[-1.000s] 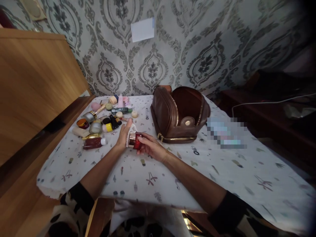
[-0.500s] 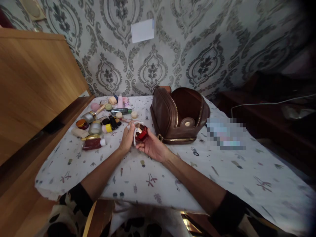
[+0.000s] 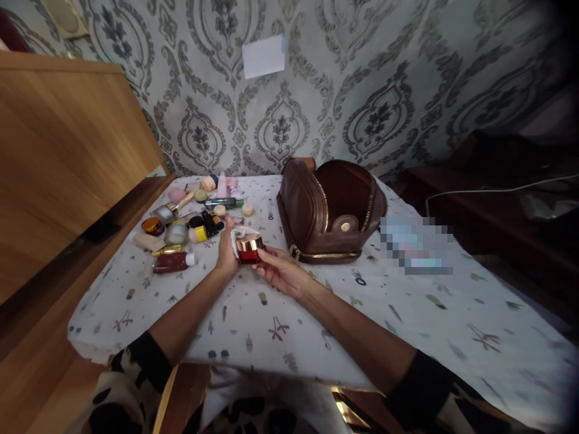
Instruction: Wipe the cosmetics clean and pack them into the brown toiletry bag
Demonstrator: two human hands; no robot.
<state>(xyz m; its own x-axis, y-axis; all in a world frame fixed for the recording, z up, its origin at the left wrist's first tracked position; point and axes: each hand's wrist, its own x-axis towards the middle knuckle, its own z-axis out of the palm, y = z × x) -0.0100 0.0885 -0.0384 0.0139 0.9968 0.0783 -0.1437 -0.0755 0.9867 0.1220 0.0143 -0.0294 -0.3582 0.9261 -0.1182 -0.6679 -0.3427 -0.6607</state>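
A red glass cream jar with a gold lid [image 3: 249, 248] is held up over the middle of the table. My right hand [image 3: 284, 272] grips its right side between thumb and fingers. Against the jar's left side and back, my left hand [image 3: 228, 250] presses a white cloth or wipe [image 3: 237, 234]; the fingers are partly hidden behind it. Just right of the jar stands a brown leather toiletry bag [image 3: 298, 208], unzipped, its dark inside showing.
Several cosmetics lie in a group at the left, among them a dark red bottle [image 3: 170, 263], an amber jar [image 3: 152, 226] and a pink sponge [image 3: 177, 194]. A pixelated patch [image 3: 416, 246] covers something right of the bag. A wooden cabinet [image 3: 67, 157] rises at the left.
The jar has turned from tilted to nearly upright, so its gold lid shows. My left hand has opened flatter along the cloth beside it. The bag and cosmetics stay in place.
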